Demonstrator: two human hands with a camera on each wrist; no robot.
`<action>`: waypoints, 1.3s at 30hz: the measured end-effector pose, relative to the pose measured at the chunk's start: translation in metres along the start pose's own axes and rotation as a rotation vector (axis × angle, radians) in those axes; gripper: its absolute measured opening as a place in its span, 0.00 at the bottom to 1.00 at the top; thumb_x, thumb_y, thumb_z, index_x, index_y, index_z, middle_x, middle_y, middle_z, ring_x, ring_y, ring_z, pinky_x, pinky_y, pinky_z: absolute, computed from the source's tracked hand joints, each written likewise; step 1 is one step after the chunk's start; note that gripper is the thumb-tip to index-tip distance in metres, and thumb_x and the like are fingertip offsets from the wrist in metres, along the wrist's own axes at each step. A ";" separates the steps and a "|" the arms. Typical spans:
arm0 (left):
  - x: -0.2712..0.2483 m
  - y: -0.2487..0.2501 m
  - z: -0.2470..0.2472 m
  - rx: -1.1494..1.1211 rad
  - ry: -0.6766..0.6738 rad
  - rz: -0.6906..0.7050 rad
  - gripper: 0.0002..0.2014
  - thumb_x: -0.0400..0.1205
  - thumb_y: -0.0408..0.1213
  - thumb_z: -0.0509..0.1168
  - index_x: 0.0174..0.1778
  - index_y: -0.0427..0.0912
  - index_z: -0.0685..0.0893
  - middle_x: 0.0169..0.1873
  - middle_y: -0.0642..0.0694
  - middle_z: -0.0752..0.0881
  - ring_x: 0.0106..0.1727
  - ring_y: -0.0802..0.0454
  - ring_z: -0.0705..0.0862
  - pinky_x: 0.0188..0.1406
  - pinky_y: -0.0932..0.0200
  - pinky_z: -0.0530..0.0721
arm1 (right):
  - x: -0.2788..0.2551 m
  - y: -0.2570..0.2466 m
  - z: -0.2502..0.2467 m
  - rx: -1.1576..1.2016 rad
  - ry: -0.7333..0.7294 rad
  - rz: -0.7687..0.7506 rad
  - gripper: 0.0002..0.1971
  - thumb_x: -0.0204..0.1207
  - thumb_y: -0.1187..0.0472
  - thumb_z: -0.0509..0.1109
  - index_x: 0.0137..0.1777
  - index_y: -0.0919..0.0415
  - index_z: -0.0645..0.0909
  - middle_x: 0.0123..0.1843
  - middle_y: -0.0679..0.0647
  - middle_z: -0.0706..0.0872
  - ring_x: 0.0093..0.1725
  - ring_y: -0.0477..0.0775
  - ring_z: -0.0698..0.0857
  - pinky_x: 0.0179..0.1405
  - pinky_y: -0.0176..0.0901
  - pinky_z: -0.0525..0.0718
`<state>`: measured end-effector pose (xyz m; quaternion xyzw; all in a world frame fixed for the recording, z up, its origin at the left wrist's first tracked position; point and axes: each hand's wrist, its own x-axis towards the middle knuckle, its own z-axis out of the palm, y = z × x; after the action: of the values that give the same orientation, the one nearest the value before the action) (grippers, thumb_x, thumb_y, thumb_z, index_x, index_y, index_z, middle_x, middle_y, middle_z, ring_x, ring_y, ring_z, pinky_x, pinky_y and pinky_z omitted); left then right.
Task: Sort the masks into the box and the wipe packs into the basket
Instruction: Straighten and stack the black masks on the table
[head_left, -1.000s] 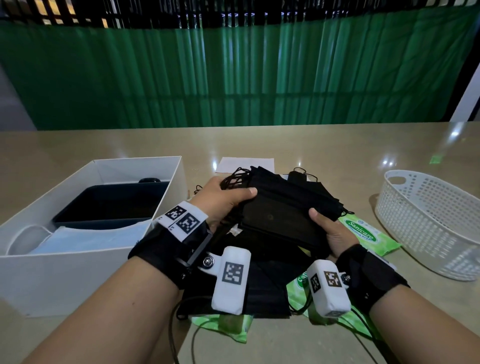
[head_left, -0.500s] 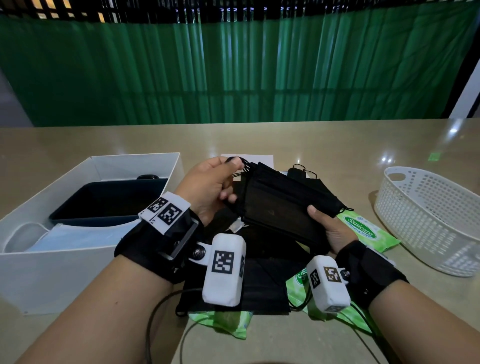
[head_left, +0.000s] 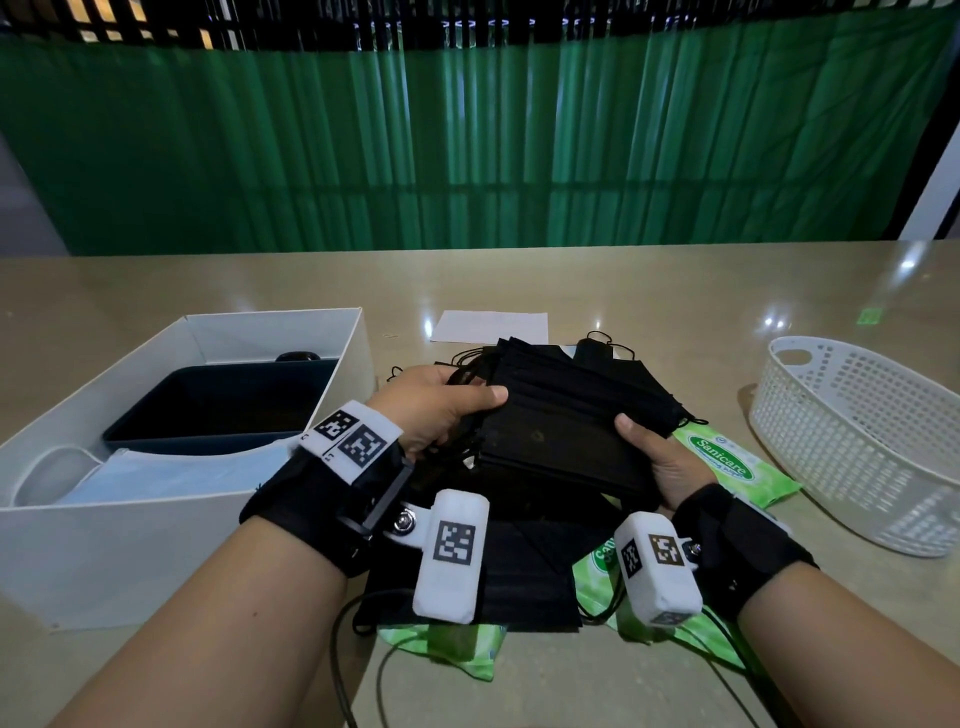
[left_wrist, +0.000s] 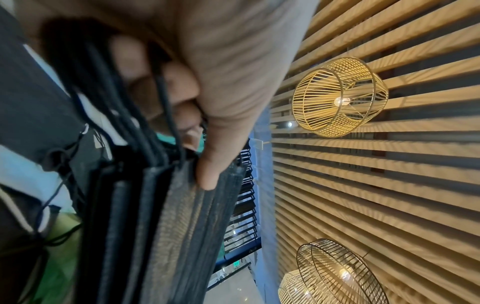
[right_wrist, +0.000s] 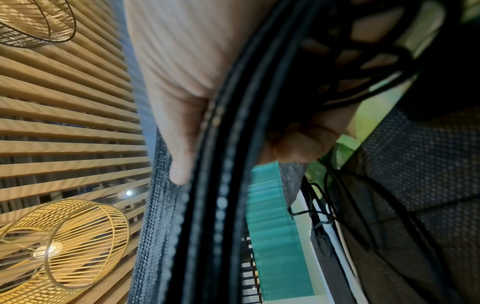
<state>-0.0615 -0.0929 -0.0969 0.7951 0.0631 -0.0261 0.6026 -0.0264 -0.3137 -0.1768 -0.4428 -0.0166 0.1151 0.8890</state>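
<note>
I hold a stack of black masks (head_left: 561, 421) above the table with both hands. My left hand (head_left: 441, 410) grips its left end, thumb on top, fingers curled under (left_wrist: 166, 86). My right hand (head_left: 660, 457) grips the near right corner, thumb on top (right_wrist: 179, 156). More black masks (head_left: 519, 582) lie on the table beneath. Green wipe packs (head_left: 727, 462) lie around and under them. The white box (head_left: 280, 332) at the left holds a dark tray and light blue masks (head_left: 171, 473). The white basket (head_left: 862, 441) stands at the right.
A white sheet of paper (head_left: 491, 326) lies behind the mask pile. Black cables (head_left: 358, 670) run from my wrists over the near table edge. A green curtain hangs behind the table's far edge.
My left thumb, lifted off half a second ago with the fingers at the ear loops, has come back down on top of the stack. The right hand has kept its hold.
</note>
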 end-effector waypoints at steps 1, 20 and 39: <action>-0.001 0.002 0.000 -0.032 0.021 0.015 0.07 0.75 0.40 0.72 0.34 0.45 0.82 0.14 0.54 0.75 0.12 0.60 0.65 0.11 0.71 0.61 | 0.000 0.000 0.000 0.001 0.002 0.001 0.16 0.66 0.63 0.69 0.54 0.65 0.83 0.41 0.61 0.91 0.36 0.56 0.91 0.29 0.43 0.88; -0.017 0.024 -0.008 -0.616 -0.099 0.077 0.10 0.84 0.36 0.58 0.44 0.41 0.84 0.12 0.52 0.63 0.09 0.60 0.57 0.18 0.70 0.71 | 0.006 0.003 -0.005 -0.015 0.036 0.022 0.52 0.36 0.54 0.91 0.66 0.67 0.79 0.55 0.66 0.89 0.46 0.60 0.91 0.37 0.47 0.89; -0.021 0.052 -0.027 -0.259 0.120 0.152 0.10 0.84 0.35 0.57 0.52 0.54 0.82 0.34 0.49 0.85 0.12 0.63 0.59 0.10 0.73 0.58 | 0.016 0.005 -0.004 0.071 0.094 -0.078 0.13 0.80 0.66 0.61 0.33 0.64 0.72 0.15 0.48 0.62 0.13 0.42 0.63 0.15 0.29 0.72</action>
<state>-0.0762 -0.0822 -0.0371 0.7135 0.0414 0.0752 0.6954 -0.0115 -0.3107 -0.1846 -0.4149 0.0122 0.0598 0.9078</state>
